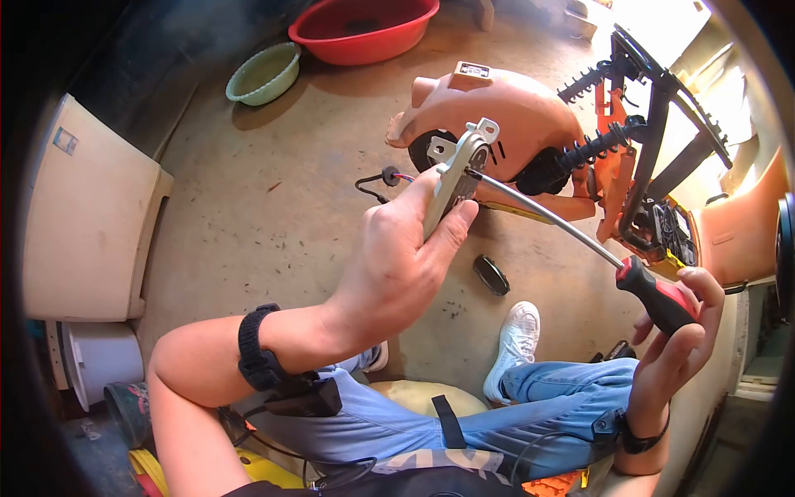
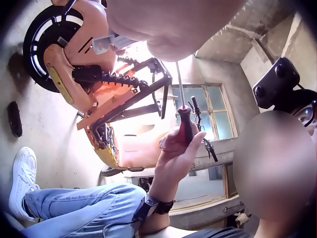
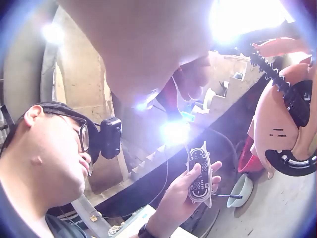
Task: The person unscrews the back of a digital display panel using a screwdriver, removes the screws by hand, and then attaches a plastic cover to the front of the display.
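The left hand (image 1: 397,257) grips a grey oval housing (image 1: 454,178) with metal tabs, thumb along its near side. In the right wrist view a dark circuit-like face shows on that housing (image 3: 199,174), the left hand's thumb (image 3: 190,178) lying on it. A screwdriver (image 1: 546,214) with a red and black handle is held in the right hand (image 1: 683,340) by its fingers and thumb. Its tip meets the housing's face near the upper end; whether a screw is there cannot be told. The left wrist view shows the same screwdriver handle (image 2: 185,124) in the right hand (image 2: 173,158).
An orange scooter body (image 1: 522,108) with black springs lies beyond the hands. A small black oval part (image 1: 491,275) is on the floor near a white shoe (image 1: 520,331). Red (image 1: 364,51) and green (image 1: 263,74) basins stand farther back; a cream cabinet (image 1: 91,215) is at left.
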Motion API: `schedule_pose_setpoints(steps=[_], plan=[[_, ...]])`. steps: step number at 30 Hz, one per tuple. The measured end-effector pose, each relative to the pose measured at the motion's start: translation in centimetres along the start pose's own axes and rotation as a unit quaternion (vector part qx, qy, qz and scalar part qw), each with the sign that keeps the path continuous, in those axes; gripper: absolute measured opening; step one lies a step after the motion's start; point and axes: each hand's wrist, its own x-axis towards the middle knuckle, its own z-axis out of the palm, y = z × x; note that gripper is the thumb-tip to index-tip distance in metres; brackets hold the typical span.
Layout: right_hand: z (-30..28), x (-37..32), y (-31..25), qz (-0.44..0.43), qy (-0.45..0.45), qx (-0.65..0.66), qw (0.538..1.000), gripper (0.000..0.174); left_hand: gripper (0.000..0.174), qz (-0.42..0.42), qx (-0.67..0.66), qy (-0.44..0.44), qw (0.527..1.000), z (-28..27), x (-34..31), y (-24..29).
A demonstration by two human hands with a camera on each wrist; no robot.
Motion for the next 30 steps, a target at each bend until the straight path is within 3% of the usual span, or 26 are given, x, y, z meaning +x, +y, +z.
schedule_pose_setpoints(steps=[2, 4, 8, 10, 13, 14, 16, 19, 25, 30], plan=[[0.9, 0.4, 0.0, -0.005, -0.007, 0.010, 1.000, 0.078, 0.031, -0.006, -0.005, -0.001, 1.000, -0.1, 0.1, 0.0], [2.4, 0.7, -0.1, -0.102, 0.062, -0.029, 0.992, 0.078, 0.031, -0.013, -0.010, -0.003, 1.000, -0.2, 0.1, 0.0], [1.3, 0.4, 0.0, -0.087, 0.065, -0.036, 0.993, 0.076, 0.031, -0.024, -0.004, -0.002, 1.000, -0.2, 0.0, 0.3], [-0.3, -0.3, 0.2, 0.023, 0.013, 0.015, 1.000, 0.077, 0.032, -0.029, -0.007, -0.001, 1.000, -0.1, 0.0, 0.3], [-1.0, -0.5, 0.2, 0.034, -0.054, 0.051, 0.997, 0.070, 0.031, -0.021, -0.011, -0.007, 1.000, -0.1, 0.0, 0.0], [-0.7, -0.4, 0.3, 0.034, -0.054, 0.051, 0.997, 0.070, 0.031, -0.019, -0.014, -0.004, 1.000, -0.1, 0.1, -0.1], [0.5, 0.1, 0.5, -0.064, -0.012, -0.044, 0.997, 0.070, 0.031, -0.018, -0.016, -0.002, 1.000, -0.1, 0.2, -0.2], [1.2, 0.3, 0.2, -0.075, 0.006, -0.042, 0.996, 0.070, 0.031, -0.011, -0.005, -0.001, 1.000, -0.3, 0.2, -0.1], [-0.1, -0.1, 0.3, -0.021, -0.039, -0.018, 0.999, 0.067, 0.031, -0.004, -0.019, -0.001, 1.000, -0.2, 0.2, -0.4], [-0.2, -0.4, 0.2, -0.016, -0.024, -0.049, 0.998, 0.071, 0.031, -0.004, -0.010, -0.016, 1.000, -0.1, 0.3, -0.3]])
